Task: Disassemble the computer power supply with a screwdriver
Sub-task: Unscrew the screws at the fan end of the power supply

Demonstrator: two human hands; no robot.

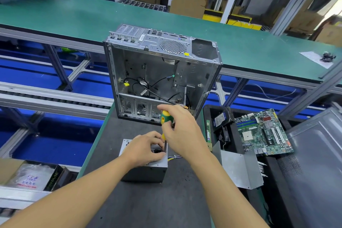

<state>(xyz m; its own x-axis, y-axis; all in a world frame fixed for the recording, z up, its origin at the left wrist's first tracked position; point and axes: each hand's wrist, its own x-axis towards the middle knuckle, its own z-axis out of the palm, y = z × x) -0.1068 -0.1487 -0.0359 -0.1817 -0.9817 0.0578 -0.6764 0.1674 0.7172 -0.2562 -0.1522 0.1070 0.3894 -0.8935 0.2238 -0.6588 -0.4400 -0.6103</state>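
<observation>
A grey metal power supply stands on the dark mat in front of me. My left hand rests on its top face, fingers curled by the screwdriver's shaft near the top right corner. My right hand grips the green and yellow handle of a screwdriver, held upright with its tip down on the power supply's top. The tip and the screw are hidden behind my left fingers. Coloured wires stick out at the unit's right side.
An open, stripped computer case stands just behind the power supply. At the right a black bin holds a motherboard, a hard drive and a metal bracket. A green bench runs across the back. A box sits at lower left.
</observation>
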